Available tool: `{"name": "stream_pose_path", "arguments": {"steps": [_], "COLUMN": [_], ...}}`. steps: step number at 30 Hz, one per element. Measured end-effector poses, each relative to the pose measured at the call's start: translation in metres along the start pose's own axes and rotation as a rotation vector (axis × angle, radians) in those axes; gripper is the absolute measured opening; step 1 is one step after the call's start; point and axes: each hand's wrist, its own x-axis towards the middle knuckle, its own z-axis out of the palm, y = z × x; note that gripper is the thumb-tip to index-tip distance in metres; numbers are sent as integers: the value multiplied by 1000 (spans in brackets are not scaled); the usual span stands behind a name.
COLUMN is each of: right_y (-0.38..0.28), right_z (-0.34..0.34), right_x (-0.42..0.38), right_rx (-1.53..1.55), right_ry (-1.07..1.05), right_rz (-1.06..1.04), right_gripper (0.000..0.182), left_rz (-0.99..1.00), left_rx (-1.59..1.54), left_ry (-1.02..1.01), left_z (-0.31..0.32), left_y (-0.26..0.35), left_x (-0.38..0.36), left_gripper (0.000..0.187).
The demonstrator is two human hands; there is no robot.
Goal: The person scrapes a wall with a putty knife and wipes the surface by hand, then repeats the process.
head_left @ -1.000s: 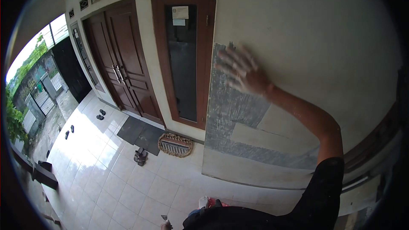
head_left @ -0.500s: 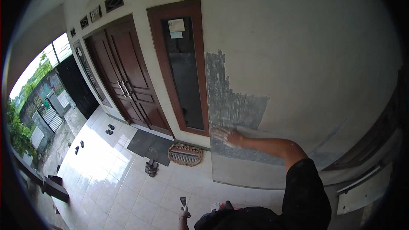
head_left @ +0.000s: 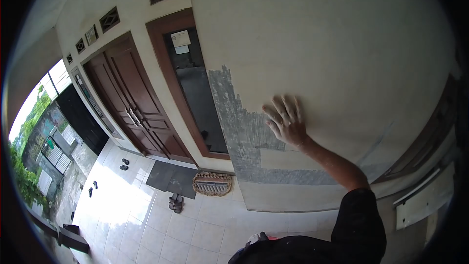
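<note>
Your right hand (head_left: 288, 122) lies flat on the pale wall (head_left: 342, 44), fingers (head_left: 281, 107) spread wide and gripping nothing, right at the ragged edge where the grey patch (head_left: 244, 132) meets smooth plaster. Left of the patch runs the brown window frame (head_left: 168, 83), then the double doors (head_left: 129, 102). Your left hand is out of view; the tiled floor (head_left: 161, 220) below lies open beyond the doormat (head_left: 212, 183) and sandals (head_left: 175, 202).
</note>
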Motion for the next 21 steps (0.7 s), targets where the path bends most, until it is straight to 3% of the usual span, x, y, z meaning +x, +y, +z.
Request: {"name": "stream_pose_path", "arguments": {"steps": [1, 2, 4, 5, 7, 8, 10, 13, 18, 20, 21], "right_y": [-11, -30, -60, -76, -105, -119, -131, -110, -86, -72, -64], "right_z": [26, 37, 67, 63, 29, 11, 59, -24, -44, -63, -81], "right_x": [-31, -66, -154, -191, -241, -245, -294, -206, -109, -56, -27], "right_rx": [-3, -21, 152, 330, 27, 17, 679, 1132, 1440, 1414, 1224], "right_ry": [24, -89, -446, -567, -903, -1369, -2308, -1927, -1224, -733, -395], "right_rz": [85, 49, -96, -17, -114, -117, 250, -141, 128, 154, 85], "right_gripper": [63, 64, 65, 70, 79, 79, 82, 82, 66, 69, 73], "left_rz": [6, 18, 53, 70, 106, 115, 143, 161, 183, 189, 188], "left_rx": [5, 9, 11, 13, 9, 6, 11, 31, 71, 79, 77], "left_ry": [-7, -14, -20, -24, -25, -26, -24, -22, -25, -27, -31], "left_z": [1, 0, -1, -3, -4, -4, -5, -11, -22, -24, -24], "left_y": [3, 6, 11, 14, 23, 25, 27, 31, 38, 40, 42], "left_x": [0, 1, -1, -1, 0, 0, -1, 1, 1, 1, 2], "left_gripper": [35, 35, 35, 35, 35, 35, 35, 34, 34, 34, 34]}}
